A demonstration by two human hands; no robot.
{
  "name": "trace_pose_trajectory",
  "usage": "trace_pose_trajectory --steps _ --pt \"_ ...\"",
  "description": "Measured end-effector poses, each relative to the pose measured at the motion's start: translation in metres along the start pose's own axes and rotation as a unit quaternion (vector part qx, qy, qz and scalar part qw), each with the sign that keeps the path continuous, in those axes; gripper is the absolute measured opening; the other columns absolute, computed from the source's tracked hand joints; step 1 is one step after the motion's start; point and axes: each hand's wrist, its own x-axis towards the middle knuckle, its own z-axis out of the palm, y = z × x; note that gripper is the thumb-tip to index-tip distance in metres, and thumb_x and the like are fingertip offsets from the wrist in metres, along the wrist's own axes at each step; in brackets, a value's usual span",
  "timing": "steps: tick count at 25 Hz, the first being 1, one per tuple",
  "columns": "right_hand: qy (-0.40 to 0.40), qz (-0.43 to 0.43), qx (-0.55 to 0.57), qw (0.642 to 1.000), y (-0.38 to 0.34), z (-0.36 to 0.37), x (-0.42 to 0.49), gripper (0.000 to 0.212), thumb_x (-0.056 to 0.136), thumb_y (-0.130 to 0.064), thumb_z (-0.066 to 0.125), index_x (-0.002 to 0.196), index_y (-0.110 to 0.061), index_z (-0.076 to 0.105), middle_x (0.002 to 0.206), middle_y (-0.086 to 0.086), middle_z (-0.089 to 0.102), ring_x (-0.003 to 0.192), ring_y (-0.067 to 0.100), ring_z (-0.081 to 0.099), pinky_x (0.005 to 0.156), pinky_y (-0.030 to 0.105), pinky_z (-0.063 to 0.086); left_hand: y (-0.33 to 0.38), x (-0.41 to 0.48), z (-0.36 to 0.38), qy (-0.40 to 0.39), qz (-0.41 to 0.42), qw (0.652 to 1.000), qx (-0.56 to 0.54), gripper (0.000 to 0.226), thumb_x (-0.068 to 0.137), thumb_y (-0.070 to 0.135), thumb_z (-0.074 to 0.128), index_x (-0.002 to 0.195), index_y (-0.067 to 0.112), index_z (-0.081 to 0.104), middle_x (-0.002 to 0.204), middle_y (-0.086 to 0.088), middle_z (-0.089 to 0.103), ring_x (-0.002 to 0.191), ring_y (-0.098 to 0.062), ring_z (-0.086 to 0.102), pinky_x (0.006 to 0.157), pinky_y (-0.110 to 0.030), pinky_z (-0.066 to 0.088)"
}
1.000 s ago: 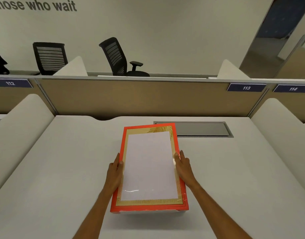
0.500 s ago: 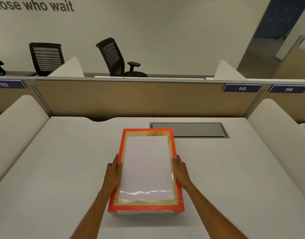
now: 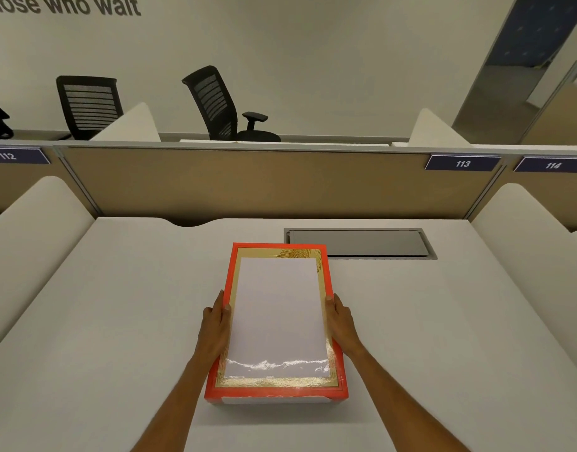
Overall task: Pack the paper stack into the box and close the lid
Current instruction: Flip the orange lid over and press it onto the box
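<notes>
An orange-red box lid (image 3: 280,393) with a gold inner border lies flat on the white desk (image 3: 117,321), long side pointing away from me. A glossy window in its middle shows a white paper sheet (image 3: 277,314), with glare near its front edge. A strip of the white box base (image 3: 274,400) peeks out under the lid's front edge. My left hand (image 3: 215,324) grips the lid's left long side. On the opposite long side, my right hand (image 3: 342,321) holds it the same way. The rest of the box is hidden below the lid.
A grey cable hatch (image 3: 359,243) is set into the desk just behind and right of the box. White curved dividers stand at the left (image 3: 29,243) and right (image 3: 525,243). A tan partition (image 3: 248,184) closes the back, with black office chairs (image 3: 215,102) beyond it.
The lid was tilted and held above the desk with a shadow beneath. It has come down level over the white base, and both hands moved down with it.
</notes>
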Motion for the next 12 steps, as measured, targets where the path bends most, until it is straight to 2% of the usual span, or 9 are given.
trace_pose_trajectory --steps 2,3,5,7,10,12 --pt "0.0 0.007 -0.031 0.999 -0.019 -0.006 -0.015 0.106 0.066 -0.093 0.012 0.136 -0.019 0.043 0.113 0.017 0.059 0.098 0.028 0.063 0.088 0.045 0.056 0.0 0.0 -0.001 -0.014 -0.002 1.0 0.022 0.061 0.096 0.052 0.031 0.15 0.025 0.025 0.126 -0.013 0.053 0.109 -0.027 0.058 0.091 -0.041 0.051" --pt "0.004 0.01 -0.061 0.998 -0.031 -0.009 -0.025 0.096 0.076 -0.085 0.015 0.14 -0.018 0.039 0.121 0.016 0.055 0.107 0.029 0.06 0.094 0.046 0.053 0.002 -0.001 -0.001 -0.017 -0.006 0.998 0.054 0.059 0.098 0.048 0.031 0.151 0.023 0.024 0.131 -0.015 0.051 0.112 -0.028 0.058 0.093 -0.043 0.051" --pt "0.07 -0.018 -0.174 0.982 -0.047 -0.008 -0.04 0.078 0.091 -0.066 0.022 0.148 -0.013 0.027 0.143 0.017 0.041 0.128 0.032 0.046 0.106 0.045 0.043 0.009 -0.004 0.001 0.04 0.013 0.987 0.157 0.061 0.098 0.049 0.029 0.15 0.019 0.026 0.142 -0.017 0.046 0.122 -0.034 0.054 0.098 -0.048 0.049" --pt "0.127 -0.11 -0.254 0.953 -0.054 -0.002 -0.049 0.081 0.092 -0.063 0.02 0.151 -0.009 0.019 0.156 0.012 0.026 0.143 0.03 0.029 0.116 0.041 0.028 0.021 -0.009 0.006 0.09 0.09 0.965 0.231 0.067 0.095 0.053 0.028 0.15 0.016 0.029 0.153 -0.015 0.036 0.137 -0.035 0.042 0.109 -0.048 0.038" --pt "0.09 -0.207 -0.312 0.923 -0.054 0.016 -0.05 0.081 0.092 -0.064 0.019 0.154 -0.014 0.005 0.162 0.003 0.006 0.15 0.019 0.005 0.121 0.032 0.003 0.026 -0.009 0.018 0.056 0.189 0.939 0.283 0.074 0.094 0.06 0.016 0.153 0.014 0.021 0.161 -0.007 0.019 0.149 -0.024 0.018 0.121 -0.04 0.016" --pt "0.075 -0.214 -0.323 0.919 -0.05 0.026 -0.047 0.083 0.09 -0.069 0.014 0.154 -0.018 0.003 0.162 0.0 0.001 0.15 0.018 0.0 0.12 0.031 0.0 0.021 -0.006 0.024 0.032 0.204 0.935 0.29 0.079 0.092 0.064 0.008 0.154 0.015 0.016 0.163 -0.003 0.012 0.15 -0.02 0.011 0.123 -0.032 0.002"
